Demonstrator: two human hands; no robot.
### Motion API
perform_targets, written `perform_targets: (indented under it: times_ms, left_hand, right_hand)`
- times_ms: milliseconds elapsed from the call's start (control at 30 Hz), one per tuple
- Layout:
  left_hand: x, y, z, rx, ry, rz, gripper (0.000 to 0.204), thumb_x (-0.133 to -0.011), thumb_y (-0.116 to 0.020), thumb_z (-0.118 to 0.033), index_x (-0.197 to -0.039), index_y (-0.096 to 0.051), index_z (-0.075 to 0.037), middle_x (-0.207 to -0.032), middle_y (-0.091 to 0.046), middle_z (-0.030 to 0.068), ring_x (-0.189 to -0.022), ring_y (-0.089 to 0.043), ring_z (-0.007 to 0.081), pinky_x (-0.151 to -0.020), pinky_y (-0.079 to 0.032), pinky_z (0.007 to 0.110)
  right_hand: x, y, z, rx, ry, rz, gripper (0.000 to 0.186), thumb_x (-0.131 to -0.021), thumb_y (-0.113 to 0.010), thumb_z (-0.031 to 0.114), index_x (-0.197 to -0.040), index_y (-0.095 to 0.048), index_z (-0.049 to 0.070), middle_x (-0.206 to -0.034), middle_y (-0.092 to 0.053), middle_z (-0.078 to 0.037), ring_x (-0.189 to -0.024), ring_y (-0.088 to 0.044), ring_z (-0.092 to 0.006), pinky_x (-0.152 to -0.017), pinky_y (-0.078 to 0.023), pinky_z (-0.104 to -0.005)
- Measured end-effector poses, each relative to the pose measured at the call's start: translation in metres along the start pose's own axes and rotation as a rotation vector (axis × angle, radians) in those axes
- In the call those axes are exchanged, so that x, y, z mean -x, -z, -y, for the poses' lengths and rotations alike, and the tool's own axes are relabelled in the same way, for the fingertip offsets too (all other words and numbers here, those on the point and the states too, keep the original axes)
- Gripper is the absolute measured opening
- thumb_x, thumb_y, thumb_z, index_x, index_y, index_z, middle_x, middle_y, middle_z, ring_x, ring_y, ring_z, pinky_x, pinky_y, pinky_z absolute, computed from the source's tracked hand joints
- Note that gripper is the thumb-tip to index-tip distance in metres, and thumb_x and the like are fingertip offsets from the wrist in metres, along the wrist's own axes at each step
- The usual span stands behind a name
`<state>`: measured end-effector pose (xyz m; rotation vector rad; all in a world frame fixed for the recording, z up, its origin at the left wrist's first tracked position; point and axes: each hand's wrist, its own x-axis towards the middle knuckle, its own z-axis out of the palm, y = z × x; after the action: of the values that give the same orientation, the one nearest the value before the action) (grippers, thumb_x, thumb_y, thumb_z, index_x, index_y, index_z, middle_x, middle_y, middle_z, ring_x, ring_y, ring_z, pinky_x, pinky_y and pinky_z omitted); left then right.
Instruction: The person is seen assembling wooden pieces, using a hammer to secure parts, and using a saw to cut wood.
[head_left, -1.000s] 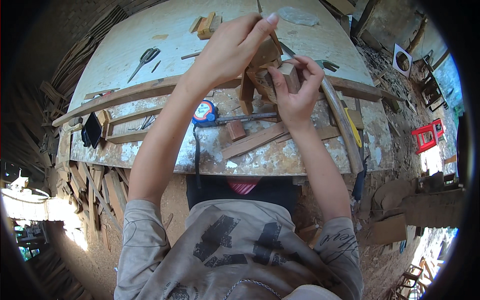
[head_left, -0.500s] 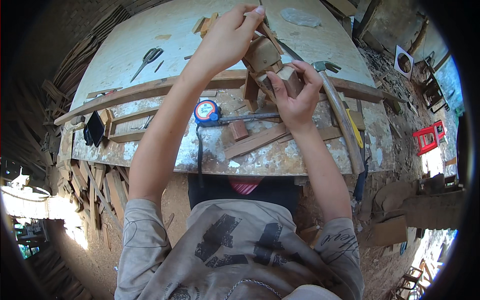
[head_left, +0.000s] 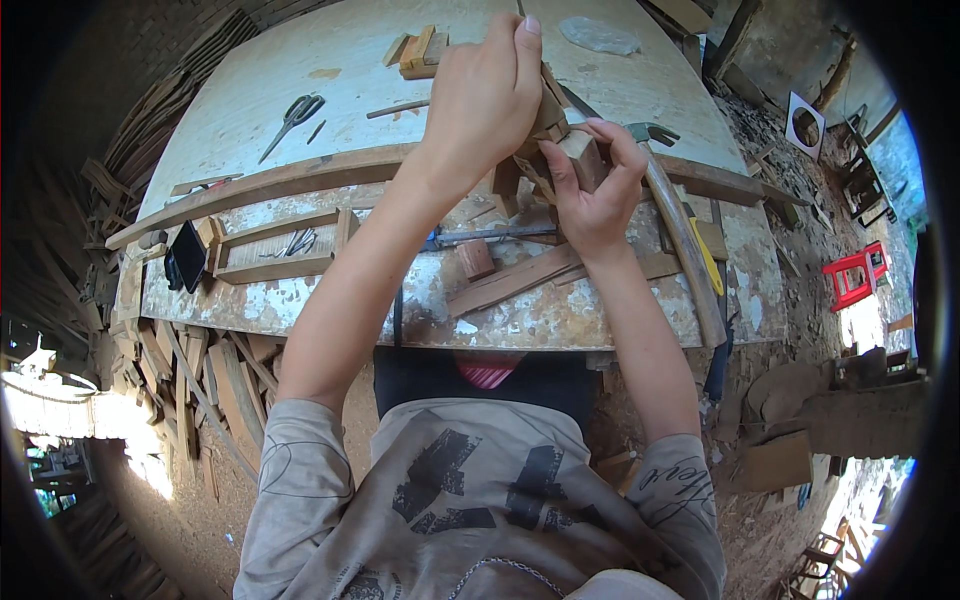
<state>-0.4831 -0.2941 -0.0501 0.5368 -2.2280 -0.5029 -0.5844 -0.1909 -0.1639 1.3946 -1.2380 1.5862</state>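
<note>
Paint-flaked workbench stands on a brown floor beside scrap timber, with a red plastic stool at right; over the bench, left of a claw hammer, the right hand has thumb and bent fingers closed around a wooden block; the left hand hides its own fingers, so their opening and hold cannot be told; the left forearm covers one end of a tape-measure blade; glare whitens the far left.

Scissors lie on the pale tabletop, a red stool well apart.
</note>
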Motion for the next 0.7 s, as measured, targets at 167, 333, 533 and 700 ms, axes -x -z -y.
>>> perform_targets:
  times_ms: [167,333,533,700]
  left_hand:
    - [-0.001,0.017,-0.006,0.385,-0.194,0.057,0.041,-0.112,-0.040,-0.035,-0.126,-0.059,-0.001,-0.080,-0.063,0.0149,-0.074,-0.065,0.0269,-0.068,-0.050,0.038]
    - [-0.004,0.019,-0.002,0.468,-0.160,0.171,0.044,-0.112,-0.042,-0.037,-0.131,-0.060,-0.002,-0.079,-0.057,0.0040,-0.073,-0.056,0.0113,-0.066,-0.045,0.029]
    - [-0.008,0.020,0.003,0.481,-0.169,0.212,0.044,-0.111,-0.044,-0.037,-0.135,-0.060,-0.003,-0.077,-0.055,0.0026,-0.074,-0.055,0.0114,-0.067,-0.044,0.029]
    - [-0.011,0.023,0.008,0.405,-0.125,0.315,0.047,-0.110,-0.046,-0.038,-0.140,-0.056,-0.002,-0.090,-0.062,0.0071,-0.079,-0.057,0.0136,-0.070,-0.046,0.032]
  right_hand:
    - [-0.003,0.004,0.008,-0.173,-0.169,0.028,0.056,-0.093,-0.079,0.019,-0.132,-0.042,0.003,-0.104,-0.062,-0.014,-0.089,-0.066,-0.0222,-0.080,-0.053,-0.0325]
    - [0.002,0.002,0.010,-0.287,-0.272,0.065,0.057,-0.095,-0.077,0.018,-0.134,-0.039,0.002,-0.108,-0.060,-0.013,-0.097,-0.064,-0.0196,-0.086,-0.051,-0.0301]
    - [0.004,0.001,0.010,-0.266,-0.229,0.075,0.057,-0.095,-0.077,0.018,-0.134,-0.039,0.002,-0.111,-0.059,-0.014,-0.097,-0.064,-0.0191,-0.087,-0.051,-0.0301]
    - [0.005,0.000,0.010,-0.258,-0.230,0.082,0.057,-0.095,-0.077,0.017,-0.135,-0.039,0.002,-0.110,-0.060,-0.013,-0.097,-0.064,-0.0186,-0.087,-0.051,-0.0300]
